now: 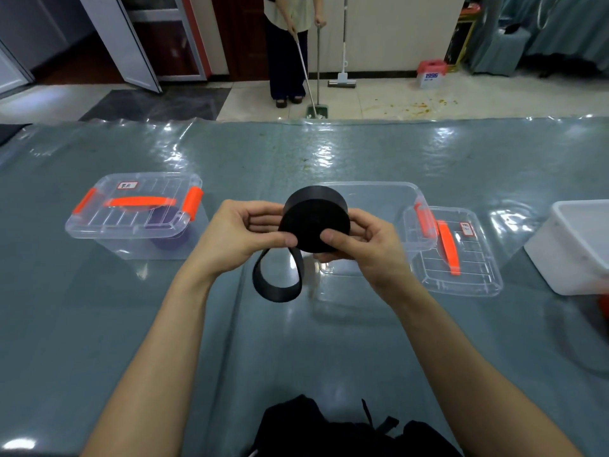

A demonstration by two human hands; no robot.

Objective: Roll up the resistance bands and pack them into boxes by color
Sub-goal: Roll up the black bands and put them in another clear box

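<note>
A black resistance band (314, 222) is wound into a thick roll that I hold above the table, with a loose loop (278, 280) of its tail hanging below. My left hand (244, 235) pinches the roll's left side and my right hand (359, 242) pinches its right side, thumbs on the near face. Behind the roll stands an open clear box (392, 196); its lid (454, 249) with an orange handle lies to the right. At the left a closed clear box (135, 216) with orange latches holds a purple roll (169, 239).
A white bin (580, 245) sits at the right edge of the table (296, 341), which has a glossy plastic cover. A black bag (329, 430) lies at the near edge. Beyond the table a person (290, 44) sweeps the floor with a broom and dustpan (318, 110).
</note>
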